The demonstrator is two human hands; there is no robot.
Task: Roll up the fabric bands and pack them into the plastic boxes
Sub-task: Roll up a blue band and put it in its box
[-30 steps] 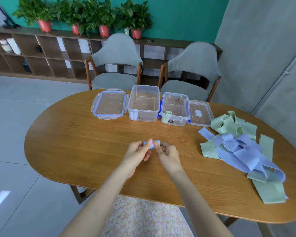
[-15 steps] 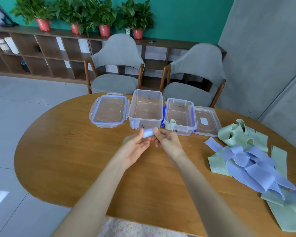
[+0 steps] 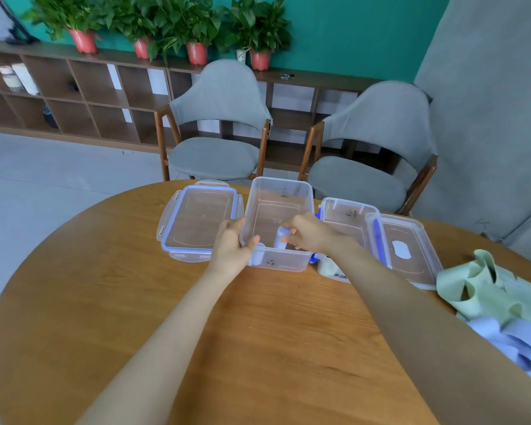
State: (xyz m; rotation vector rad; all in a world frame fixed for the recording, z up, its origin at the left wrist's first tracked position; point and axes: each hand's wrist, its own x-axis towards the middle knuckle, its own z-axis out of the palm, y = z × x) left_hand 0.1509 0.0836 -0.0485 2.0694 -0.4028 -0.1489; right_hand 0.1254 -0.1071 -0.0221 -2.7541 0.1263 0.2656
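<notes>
The big wooden counter (image 3: pixel 105 302) carries everything. On its right edge lies a heap of loose bands (image 3: pixel 500 305), green and pale blue, and the picture cuts part of the heap off. In the middle stand two clear boxes, the left box (image 3: pixel 279 207) and the right box (image 3: pixel 347 216), each with its lid lying beside it: the left lid (image 3: pixel 196 222) and the right lid (image 3: pixel 408 253). The left hand (image 3: pixel 232 246) grips the near left corner of the left box, fingers curled over the rim, to keep it still. The right hand (image 3: pixel 310 233) pinches a small blue roll (image 3: pixel 280 239) with its fingertips and holds it upright inside the left box, near the front wall. The roll looks soft, light and springy, so it may unroll if let go too soon; pinching it across its sides seems best. The box is light and could slide. A green roll (image 3: pixel 327 266) sits in the right box, mostly hidden by the arm. I cannot tell if the blue roll touches the bottom yet.
</notes>
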